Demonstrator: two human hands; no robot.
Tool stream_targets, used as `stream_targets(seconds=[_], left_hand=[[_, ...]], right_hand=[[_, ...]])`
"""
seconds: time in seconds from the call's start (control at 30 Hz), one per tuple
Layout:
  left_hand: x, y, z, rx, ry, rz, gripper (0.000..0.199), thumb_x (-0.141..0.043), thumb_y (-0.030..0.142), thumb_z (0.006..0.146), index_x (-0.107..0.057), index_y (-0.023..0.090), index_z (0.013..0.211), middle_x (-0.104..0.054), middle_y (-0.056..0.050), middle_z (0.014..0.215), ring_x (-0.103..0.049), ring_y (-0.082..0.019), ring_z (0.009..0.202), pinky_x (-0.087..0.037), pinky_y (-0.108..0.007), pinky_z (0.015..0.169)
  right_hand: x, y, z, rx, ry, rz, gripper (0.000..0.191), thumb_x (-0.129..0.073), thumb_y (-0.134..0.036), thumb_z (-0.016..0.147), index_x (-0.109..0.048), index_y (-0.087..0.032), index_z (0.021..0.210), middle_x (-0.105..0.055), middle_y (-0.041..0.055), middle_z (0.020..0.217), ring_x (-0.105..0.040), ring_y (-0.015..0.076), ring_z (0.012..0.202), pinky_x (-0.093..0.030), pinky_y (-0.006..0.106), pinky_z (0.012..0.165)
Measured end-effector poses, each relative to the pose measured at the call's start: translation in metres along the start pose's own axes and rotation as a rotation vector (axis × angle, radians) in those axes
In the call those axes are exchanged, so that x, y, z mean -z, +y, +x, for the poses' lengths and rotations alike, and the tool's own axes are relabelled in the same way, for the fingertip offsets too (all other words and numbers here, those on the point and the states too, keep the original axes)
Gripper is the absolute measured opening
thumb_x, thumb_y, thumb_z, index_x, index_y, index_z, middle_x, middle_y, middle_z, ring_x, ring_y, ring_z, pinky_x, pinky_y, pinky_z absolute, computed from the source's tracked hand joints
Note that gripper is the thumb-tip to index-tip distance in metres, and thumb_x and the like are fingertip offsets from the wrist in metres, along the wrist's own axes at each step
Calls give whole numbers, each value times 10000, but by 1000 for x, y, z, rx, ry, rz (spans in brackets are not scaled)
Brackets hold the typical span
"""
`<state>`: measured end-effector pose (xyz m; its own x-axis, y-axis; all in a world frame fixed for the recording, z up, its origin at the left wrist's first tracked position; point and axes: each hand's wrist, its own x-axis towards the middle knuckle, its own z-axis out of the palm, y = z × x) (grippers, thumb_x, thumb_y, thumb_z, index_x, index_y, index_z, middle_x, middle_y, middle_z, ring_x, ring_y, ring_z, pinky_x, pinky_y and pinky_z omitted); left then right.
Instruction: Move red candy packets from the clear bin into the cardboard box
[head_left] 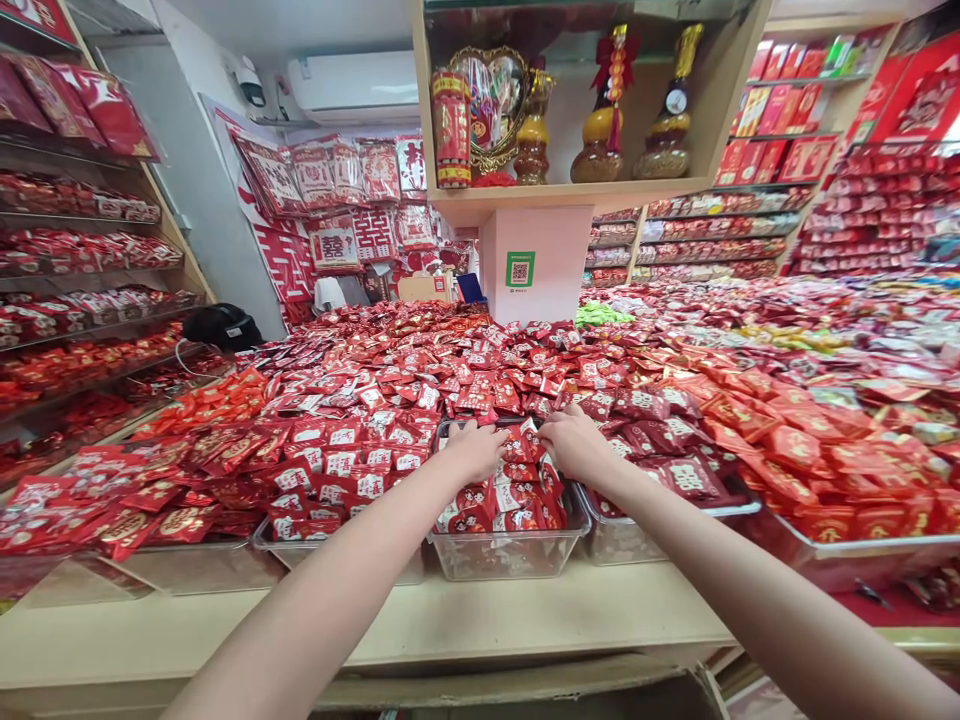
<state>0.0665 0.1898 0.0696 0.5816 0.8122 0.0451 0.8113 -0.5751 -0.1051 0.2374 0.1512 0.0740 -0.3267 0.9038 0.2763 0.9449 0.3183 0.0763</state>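
Desk: What holds the middle of the dial?

Photographer: A person's left hand (478, 452), toward eleven o'clock, and right hand (577, 445), toward two, reach over red packets (517, 497) printed with cartoon figures. The packets fill a clear plastic bin (510, 562), lying below and between the hands.

Desk: Gripping anything?

Photographer: The left is half open, fingers bent loosely down over the packets. The right is more tightly curled, thumb near the forefinger, close to a packet on the bin's right side. Whether either has hold of one, I cannot tell.

Desk: And around the bin?

Photographer: Just beside it at nine o'clock, white-labelled packets (369, 455) crowd a second bin (292, 552). At three, maroon packets (675, 432) fill another; beyond them, orange-red packets (795, 450) are heaped. A pale counter (525, 630) shows at six.

Desk: Farther out?

Photographer: At ten, a black bag (221, 325) rests near stocked shelves (180, 228). An air conditioner (358, 82) hangs toward eleven. At twelve, a white pillar (555, 265) carries a green QR-code sign (520, 272), beneath a wooden display case (540, 197) of gourd-shaped bottles (598, 150).
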Motion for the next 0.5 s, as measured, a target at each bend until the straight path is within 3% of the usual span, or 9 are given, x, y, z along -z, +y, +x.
stream_targets(seconds=[0.27,0.4,0.5], left_hand=[[5,2,-5,-17,35,-31,304,-318,324,812,-524,317,1035,-562,-43,1092,-458,-284,976,-333,-457,769],[4,5,-3,-20,51,-49,261,-362,315,794,-596,303,907,-603,-43,1029,-486,-291,954,-341,-468,762],[14,8,-5,-15,84,-69,248,-382,269,782,-614,282,870,-633,-58,953,-521,-287,911,-359,-467,750]], right_hand=[[10,-13,-17,40,62,29,285,-369,-201,819,-649,-149,790,-613,100,775,-469,185,764,-266,292,745],[1,-28,-21,145,14,59,275,-386,-191,817,-641,-152,726,-613,84,755,-469,166,746,-279,275,747],[-4,-35,-18,177,-20,75,238,-426,-181,794,-637,-160,686,-617,71,726,-472,167,739,-297,266,730]])
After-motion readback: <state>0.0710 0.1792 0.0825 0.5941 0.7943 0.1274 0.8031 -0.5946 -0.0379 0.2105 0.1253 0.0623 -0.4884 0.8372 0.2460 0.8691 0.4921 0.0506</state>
